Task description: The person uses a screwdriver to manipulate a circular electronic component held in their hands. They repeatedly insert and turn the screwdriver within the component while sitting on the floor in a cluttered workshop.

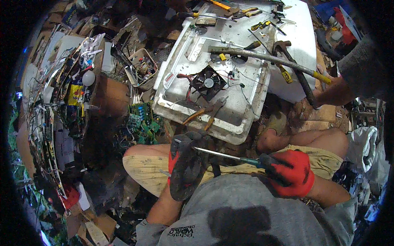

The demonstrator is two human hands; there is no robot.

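Note:
My right hand (289, 173), in a red and black work glove, is closed around the green handle (250, 162) of a screwdriver. Its long metal shaft (219, 153) points left across my lap, its tip end by my other glove. My left hand (173, 162), also gloved, is curled at a dark, rounded shape (189, 172); whether that is the glove's black palm or a held object is unclear. A thin pale piece (165, 172) sticks out beside it. Just beyond, orange-handled pliers (207, 115) rest on the white panel (244, 130) near a black cooling fan (208, 83).
Across the panel lie a long metal bar (262, 57) with a yellow end, a hammer (297, 74) and several hand tools. Green circuit boards (141, 119) and a bin of small parts (143, 67) stand left. Another person's bare limb (338, 91) reaches in at right.

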